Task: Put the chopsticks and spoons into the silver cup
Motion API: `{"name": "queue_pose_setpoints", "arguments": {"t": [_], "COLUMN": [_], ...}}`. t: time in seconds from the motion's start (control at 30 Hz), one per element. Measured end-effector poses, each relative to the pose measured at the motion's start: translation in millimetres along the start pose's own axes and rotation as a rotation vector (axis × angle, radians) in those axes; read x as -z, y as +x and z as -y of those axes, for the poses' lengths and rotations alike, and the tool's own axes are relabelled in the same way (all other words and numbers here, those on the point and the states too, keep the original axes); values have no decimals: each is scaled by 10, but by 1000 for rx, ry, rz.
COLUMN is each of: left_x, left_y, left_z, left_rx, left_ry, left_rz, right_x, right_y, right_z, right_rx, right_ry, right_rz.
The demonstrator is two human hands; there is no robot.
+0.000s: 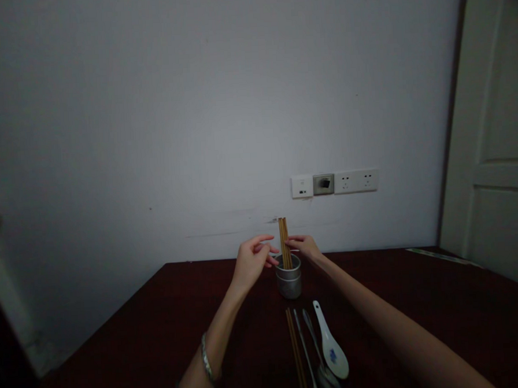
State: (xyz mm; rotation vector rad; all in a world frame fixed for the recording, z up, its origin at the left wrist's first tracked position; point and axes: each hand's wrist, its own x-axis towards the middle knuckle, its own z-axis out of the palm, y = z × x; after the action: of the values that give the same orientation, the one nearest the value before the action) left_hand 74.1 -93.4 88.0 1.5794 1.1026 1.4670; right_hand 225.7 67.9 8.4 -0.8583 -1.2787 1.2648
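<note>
Several wooden chopsticks (284, 239) stand upright in a grey metal cup (289, 285) on the dark red table. My right hand (304, 246) pinches them from the right, partway up their length. Just left of the cup's rim is my left hand (254, 261), its fingers apart and nothing in them. Nearer to me lie more chopsticks (297, 354), a thin metal utensil (306, 348) whose lower end is cut off, a metal spoon (322, 364) and a white ceramic soup spoon (334, 349) with a blue mark.
The dark red table (140, 327) reaches back to a pale wall (173, 135). Wall sockets (356, 181) and a metal switch plate (323, 184) sit above it. A flat strip (445, 258) lies at the back right, near a white door (499, 146).
</note>
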Motion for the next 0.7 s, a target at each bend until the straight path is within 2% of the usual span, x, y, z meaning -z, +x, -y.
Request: {"name": "queue_pose_setpoints", "arguments": {"t": [0.53,0.7], "left_x": [-8,-11], "left_y": [24,22], "left_z": [60,68], "left_rx": [29,37], "left_ry": [53,55], "left_rz": [51,61], "right_x": [22,45], "right_y": [-46,-51], "right_z": [-9,-1], "right_rx": [33,46], "right_ry": [-148,-123], "right_rz": [32,38]}}
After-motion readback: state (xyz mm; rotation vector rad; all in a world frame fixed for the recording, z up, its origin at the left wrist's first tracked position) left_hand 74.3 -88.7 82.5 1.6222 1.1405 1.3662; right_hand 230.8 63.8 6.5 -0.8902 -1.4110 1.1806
